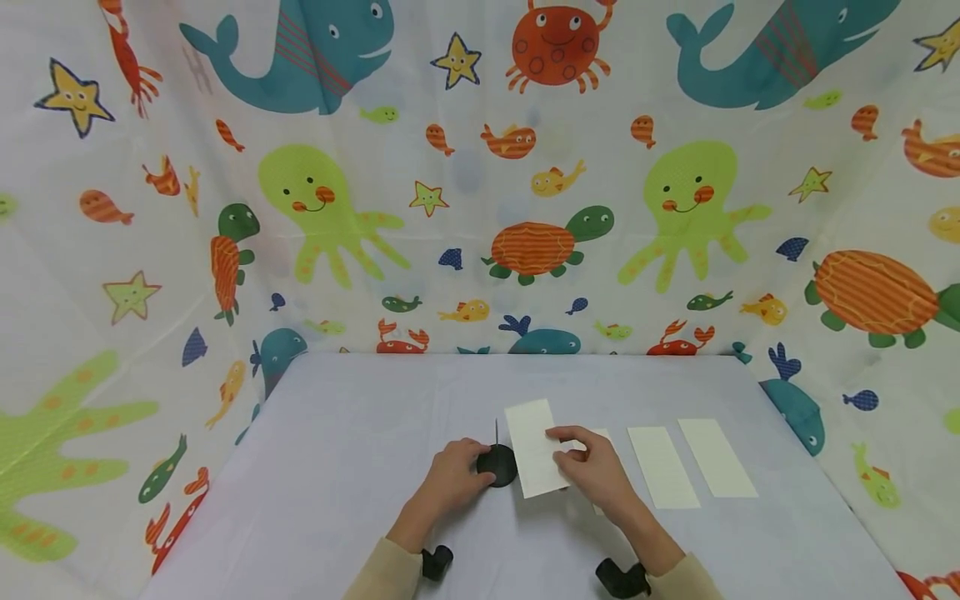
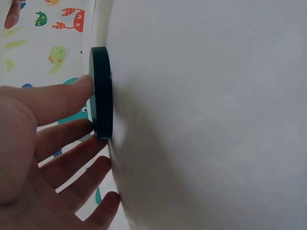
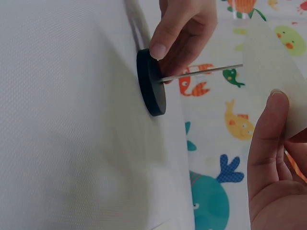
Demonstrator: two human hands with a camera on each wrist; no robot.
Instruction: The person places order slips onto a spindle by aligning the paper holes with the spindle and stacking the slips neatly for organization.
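Note:
Near the middle of the table in the head view stands a receipt spike, with a round black base [image 1: 502,468] and a thin upright metal rod [image 3: 206,72]. My left hand [image 1: 453,475] grips the base at its left side, thumb on top and fingertips at the rim. Pinched between the thumb and fingers of my right hand [image 1: 596,471] is a cream-white sheet of paper [image 1: 534,446], raised and tilted beside the rod. In the right wrist view, the rod's upper end reaches the edge of the sheet.
Two more pale sheets lie to the right, a nearer one [image 1: 663,467] and a farther one [image 1: 717,458]. Another sheet [image 1: 602,435] is partly hidden behind my right hand. A white cloth covers the table [image 1: 337,467]; a sea-animal curtain [image 1: 465,292] hangs behind and at both sides.

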